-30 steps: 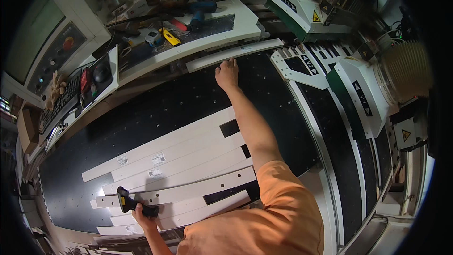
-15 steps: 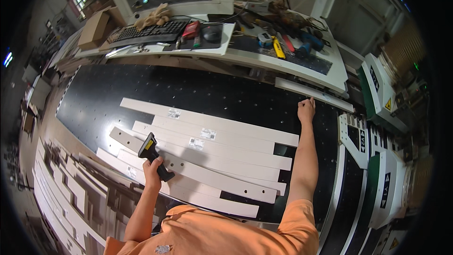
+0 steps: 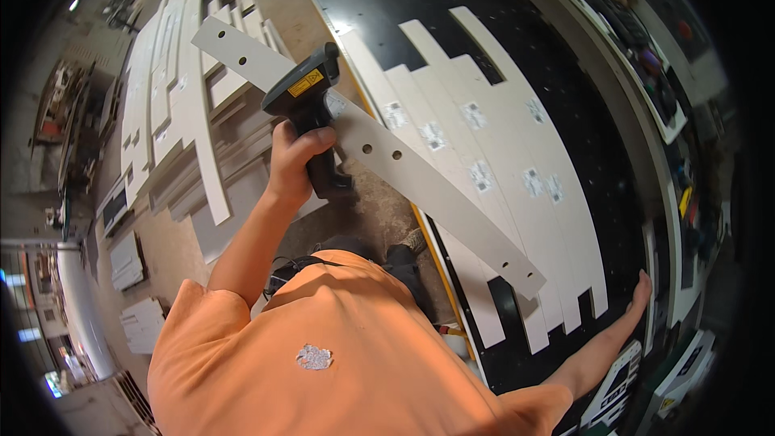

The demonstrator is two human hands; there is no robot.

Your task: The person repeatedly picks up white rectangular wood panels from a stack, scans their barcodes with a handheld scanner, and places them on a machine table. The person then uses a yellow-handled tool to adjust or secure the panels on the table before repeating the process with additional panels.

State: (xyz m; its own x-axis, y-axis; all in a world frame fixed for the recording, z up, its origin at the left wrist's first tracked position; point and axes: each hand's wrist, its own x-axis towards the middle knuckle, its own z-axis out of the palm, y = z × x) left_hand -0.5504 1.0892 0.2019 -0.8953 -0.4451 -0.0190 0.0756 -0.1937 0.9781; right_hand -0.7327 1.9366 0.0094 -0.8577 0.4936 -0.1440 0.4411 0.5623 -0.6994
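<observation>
My left hand [image 3: 297,160] is wrapped round the grip of a black handheld barcode scanner [image 3: 300,97] with a yellow label. Behind the scanner runs a long pale board strip with holes [image 3: 452,190]. Its upper left end reaches over the floor gap, and its lower right end overlaps other strips; whether my left hand also supports it is hidden. Several white board strips [image 3: 500,145] with printed labels lie side by side on the black table [image 3: 589,153]. My right hand [image 3: 640,292] is stretched to the table's far edge, seen side-on with fingers extended, beside a pale strip [image 3: 649,246].
Stacks of white boards [image 3: 173,56] stand to the left across a floor gap. Along the right run a machine's panel and a shelf [image 3: 674,125] with tools. White machine clamps [image 3: 613,383] are at the lower right. Smaller board stacks [image 3: 141,324] lie at the lower left.
My view has swung left. My left hand and the scanner now appear higher and closer, with the holed strip now crossing the floor gap. My right arm remains stretched to the far edge.
</observation>
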